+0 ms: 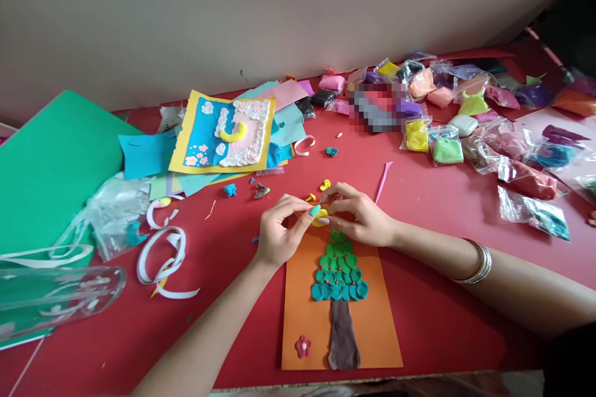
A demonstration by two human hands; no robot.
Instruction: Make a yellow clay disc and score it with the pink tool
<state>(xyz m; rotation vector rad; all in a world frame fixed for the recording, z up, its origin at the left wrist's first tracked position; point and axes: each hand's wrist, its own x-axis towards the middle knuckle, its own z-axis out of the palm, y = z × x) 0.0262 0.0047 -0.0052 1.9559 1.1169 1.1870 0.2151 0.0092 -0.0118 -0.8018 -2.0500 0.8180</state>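
An orange card lies in front of me with a modelling-clay tree on it. The tree has a brown trunk and leaves shading from teal up to green, dotted with small red bits. Above the treetop, a piece of yellow clay is pinched between my two hands. My left hand grips its left side with thumb and fingers closed. From the right, my right hand presses on it with bent fingers, partly hiding it. A red clay flower sits at the card's lower left.
Yellow clay scraps lie just beyond my hands, a pink tool to their right. Bagged clay crowds the back right. A moon picture, white paper strips, a clear plastic cup and a green board occupy the left.
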